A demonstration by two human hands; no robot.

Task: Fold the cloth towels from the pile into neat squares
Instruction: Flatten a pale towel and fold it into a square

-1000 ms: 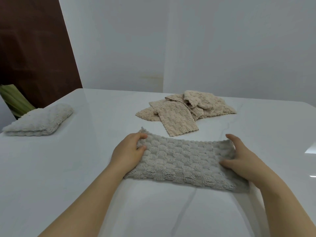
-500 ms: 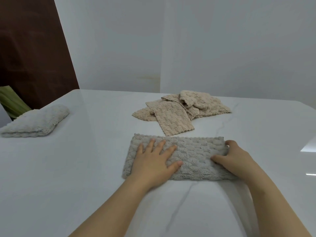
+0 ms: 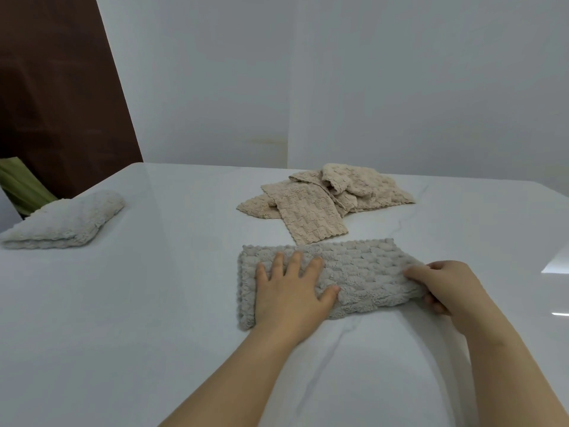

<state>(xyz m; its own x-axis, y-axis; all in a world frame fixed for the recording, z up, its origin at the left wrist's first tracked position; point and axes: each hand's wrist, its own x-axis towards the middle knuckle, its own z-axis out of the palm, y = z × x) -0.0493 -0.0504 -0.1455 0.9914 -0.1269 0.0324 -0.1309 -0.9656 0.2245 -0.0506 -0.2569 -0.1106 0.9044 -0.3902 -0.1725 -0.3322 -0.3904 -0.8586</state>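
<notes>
A grey waffle-textured towel (image 3: pixel 363 272) lies folded into a long strip on the white table (image 3: pixel 154 318) in front of me. My left hand (image 3: pixel 292 291) presses flat on its left half, fingers spread. My right hand (image 3: pixel 446 285) grips the strip's right end, thumb on top and fingers curled beneath, and that end is lifted slightly off the table. Behind the strip sits the pile of beige towels (image 3: pixel 326 198), loose and overlapping, its nearest corner almost touching the grey towel's far edge.
A folded pale grey towel (image 3: pixel 64 221) rests at the table's far left edge. Beyond that edge are green leaves (image 3: pixel 21 183) and a dark brown panel (image 3: pixel 61 87). A white wall stands behind the table.
One second ago both hands held the towel's ends while folding it. My left hand then moved onto the strip and lies flat on it. My right hand has curled round the right end.
</notes>
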